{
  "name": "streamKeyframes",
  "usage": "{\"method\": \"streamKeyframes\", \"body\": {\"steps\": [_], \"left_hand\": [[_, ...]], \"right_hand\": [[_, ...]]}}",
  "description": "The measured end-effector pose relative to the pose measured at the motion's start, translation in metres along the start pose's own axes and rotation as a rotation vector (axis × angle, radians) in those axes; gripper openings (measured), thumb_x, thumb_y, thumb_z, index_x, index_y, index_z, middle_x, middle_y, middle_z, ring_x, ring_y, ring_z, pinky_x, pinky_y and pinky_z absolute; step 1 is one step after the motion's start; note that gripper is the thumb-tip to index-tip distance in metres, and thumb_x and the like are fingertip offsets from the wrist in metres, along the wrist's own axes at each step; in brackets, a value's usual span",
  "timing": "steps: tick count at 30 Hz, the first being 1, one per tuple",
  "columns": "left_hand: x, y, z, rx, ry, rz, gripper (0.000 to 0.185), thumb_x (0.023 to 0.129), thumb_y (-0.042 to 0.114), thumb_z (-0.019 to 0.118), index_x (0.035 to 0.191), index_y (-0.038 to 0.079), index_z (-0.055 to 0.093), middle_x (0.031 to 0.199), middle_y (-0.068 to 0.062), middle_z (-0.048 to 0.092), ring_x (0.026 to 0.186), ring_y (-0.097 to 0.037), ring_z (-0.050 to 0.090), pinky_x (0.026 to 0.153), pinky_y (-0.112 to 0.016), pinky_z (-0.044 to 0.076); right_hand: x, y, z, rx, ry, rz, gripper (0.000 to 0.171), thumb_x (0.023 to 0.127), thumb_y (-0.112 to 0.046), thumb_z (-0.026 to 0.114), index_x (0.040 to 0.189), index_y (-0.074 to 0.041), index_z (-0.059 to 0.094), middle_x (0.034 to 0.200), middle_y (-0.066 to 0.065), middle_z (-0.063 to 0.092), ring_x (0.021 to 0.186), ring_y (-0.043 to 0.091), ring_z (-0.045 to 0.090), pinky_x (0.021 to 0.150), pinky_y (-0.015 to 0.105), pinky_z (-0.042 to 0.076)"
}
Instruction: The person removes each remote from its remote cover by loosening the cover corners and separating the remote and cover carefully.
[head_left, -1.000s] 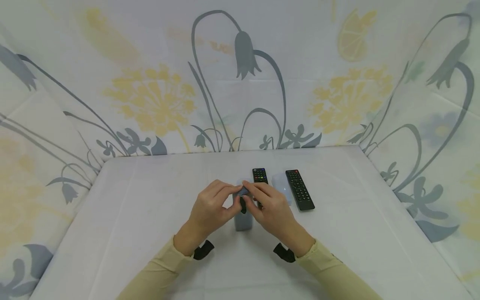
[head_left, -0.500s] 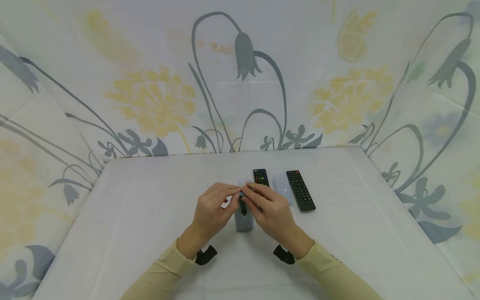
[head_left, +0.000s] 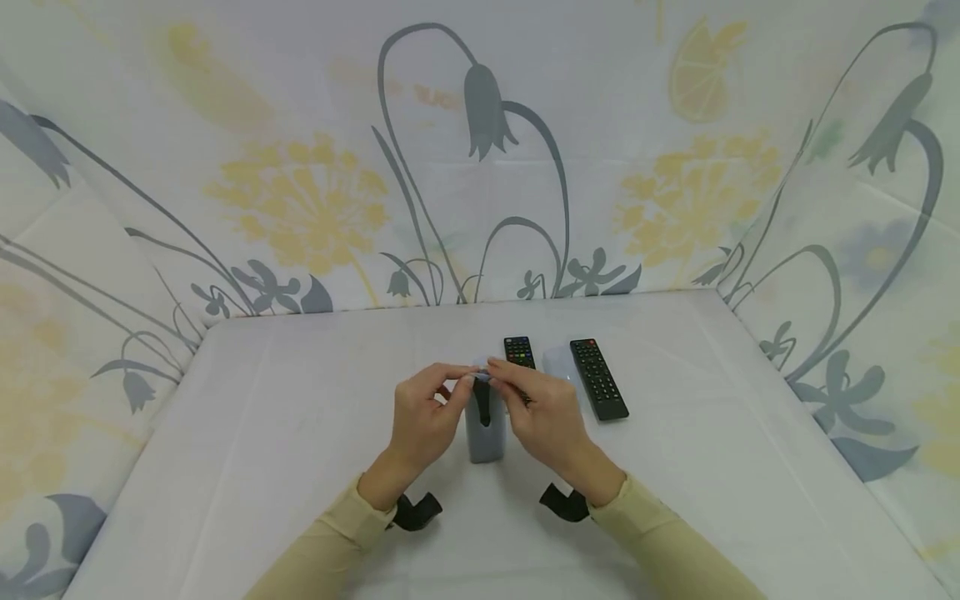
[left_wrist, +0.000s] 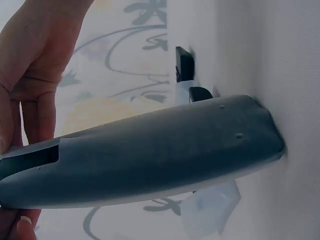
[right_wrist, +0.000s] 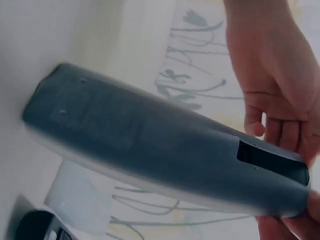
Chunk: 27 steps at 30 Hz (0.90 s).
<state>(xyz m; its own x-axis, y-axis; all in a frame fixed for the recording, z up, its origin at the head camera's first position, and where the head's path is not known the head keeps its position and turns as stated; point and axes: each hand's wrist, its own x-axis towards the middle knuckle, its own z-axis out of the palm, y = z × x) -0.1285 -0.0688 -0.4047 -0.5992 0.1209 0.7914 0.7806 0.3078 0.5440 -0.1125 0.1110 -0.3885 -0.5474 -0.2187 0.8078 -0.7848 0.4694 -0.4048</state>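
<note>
A grey-blue remote control case stands upright on the white table, its broad side toward me. A dark opening runs down its upper part; in the right wrist view it is a dark rectangular slot. My left hand pinches the case's top end from the left, its fingers showing behind the case. From the right, my right hand pinches the same end, and it also shows in the left wrist view, where the right hand reaches down to the case. Fingers partly hide the top edge.
Behind the right hand lies a black remote control, partly covered. A translucent sleeve-like thing is beside it, with another black remote to its right. Patterned curtains rise behind the table and along its sides.
The thumbs have moved up and apart along the top of the case, so more of the dark opening shows. The case still stands in place, and the black remotes have not moved.
</note>
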Motion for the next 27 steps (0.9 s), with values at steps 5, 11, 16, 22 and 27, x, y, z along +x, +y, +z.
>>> {"method": "streamKeyframes", "body": {"steps": [5, 11, 16, 22, 27], "left_hand": [[-0.003, -0.001, -0.001, -0.010, 0.033, -0.021, 0.014, 0.086, -0.001, 0.063, 0.091, 0.004, 0.075, 0.088, -0.008, 0.075, 0.062, -0.014, 0.063, 0.051, -0.028, 0.051], [0.000, 0.005, -0.003, -0.007, 0.015, 0.036, 0.013, 0.085, 0.000, 0.067, 0.094, 0.004, 0.076, 0.087, -0.008, 0.075, 0.072, -0.019, 0.069, 0.053, -0.029, 0.052], [0.003, 0.009, -0.004, 0.019, -0.022, 0.017, 0.010, 0.087, 0.002, 0.067, 0.092, 0.004, 0.076, 0.087, -0.006, 0.075, 0.074, -0.019, 0.070, 0.055, -0.034, 0.054], [0.007, 0.010, -0.005, -0.027, -0.062, -0.128, 0.010, 0.091, 0.003, 0.067, 0.088, 0.005, 0.076, 0.088, -0.004, 0.076, 0.068, -0.013, 0.068, 0.060, -0.030, 0.054], [0.013, 0.013, -0.006, -0.136, -0.097, -0.350, 0.013, 0.093, 0.004, 0.066, 0.087, 0.006, 0.078, 0.088, -0.002, 0.076, 0.070, -0.014, 0.065, 0.067, -0.028, 0.052]], "right_hand": [[-0.005, 0.001, 0.001, 0.063, -0.009, 0.114, 0.011, 0.087, 0.011, 0.067, 0.096, 0.004, 0.069, 0.083, 0.014, 0.073, 0.064, 0.017, 0.071, 0.055, 0.019, 0.054], [-0.009, 0.003, 0.001, 0.125, -0.037, 0.131, 0.028, 0.085, 0.001, 0.076, 0.112, 0.000, 0.068, 0.099, 0.011, 0.073, 0.083, 0.021, 0.072, 0.064, 0.022, 0.057], [-0.009, 0.001, 0.002, 0.109, -0.050, 0.068, 0.044, 0.074, -0.001, 0.086, 0.114, -0.001, 0.068, 0.110, 0.012, 0.069, 0.095, 0.024, 0.070, 0.069, 0.023, 0.057], [-0.007, -0.003, 0.002, 0.065, -0.025, 0.056, 0.032, 0.077, 0.002, 0.083, 0.107, 0.002, 0.072, 0.106, 0.013, 0.068, 0.094, 0.025, 0.070, 0.068, 0.025, 0.058], [-0.006, -0.004, 0.002, 0.060, -0.012, 0.038, 0.024, 0.078, 0.003, 0.081, 0.100, 0.001, 0.072, 0.103, 0.012, 0.068, 0.090, 0.024, 0.071, 0.067, 0.025, 0.058]]}}
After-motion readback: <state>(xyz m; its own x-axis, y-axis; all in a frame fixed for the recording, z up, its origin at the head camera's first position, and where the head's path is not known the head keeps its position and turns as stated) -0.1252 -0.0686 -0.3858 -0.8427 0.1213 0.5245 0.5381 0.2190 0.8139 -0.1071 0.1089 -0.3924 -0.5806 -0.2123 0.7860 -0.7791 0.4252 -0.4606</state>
